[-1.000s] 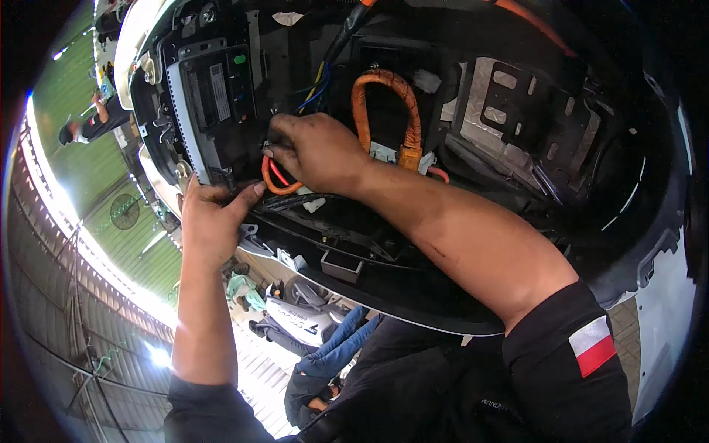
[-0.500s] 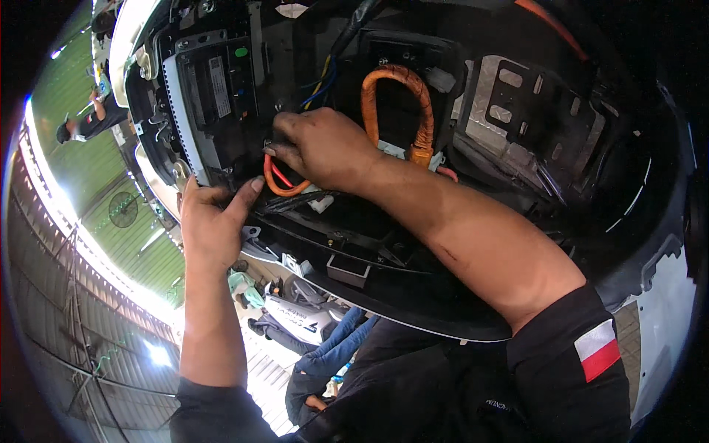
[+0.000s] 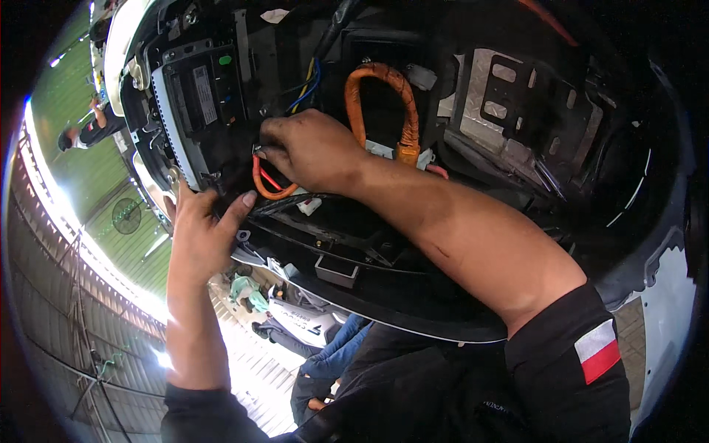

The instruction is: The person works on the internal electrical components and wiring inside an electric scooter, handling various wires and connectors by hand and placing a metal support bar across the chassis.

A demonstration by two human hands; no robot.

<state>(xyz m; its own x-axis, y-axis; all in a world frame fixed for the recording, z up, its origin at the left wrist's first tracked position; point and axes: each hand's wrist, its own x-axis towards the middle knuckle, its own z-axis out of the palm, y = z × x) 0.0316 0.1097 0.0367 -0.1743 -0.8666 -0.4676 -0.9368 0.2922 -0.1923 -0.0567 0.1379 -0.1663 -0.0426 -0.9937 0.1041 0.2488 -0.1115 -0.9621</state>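
Note:
My right hand (image 3: 317,151) reaches across the open black compartment, its fingers closed in a pinch at the upper end of a short orange cable (image 3: 277,196). That cable curves down in a loop below the fingertips, with a red wire (image 3: 270,179) inside the curve. What exactly sits between the fingertips is hidden. My left hand (image 3: 203,232) is at the lower corner of a finned silver-and-black control unit (image 3: 177,136), thumb stretched away from the other fingers. The thumb tip comes close to the orange loop without gripping it. Some left fingertips are hidden behind the unit's edge.
A thick orange cable (image 3: 354,103) arches up right of my hand. Blue and yellow wires (image 3: 310,81) run above it. A slotted metal plate (image 3: 502,96) lies at right, a small rectangular bracket (image 3: 337,272) at the near edge. Another person (image 3: 92,131) is at far left.
The whole view has shifted slightly, so the compartment appears a little further left. Both hands keep nearly the same places, the right still pinching at the cable end.

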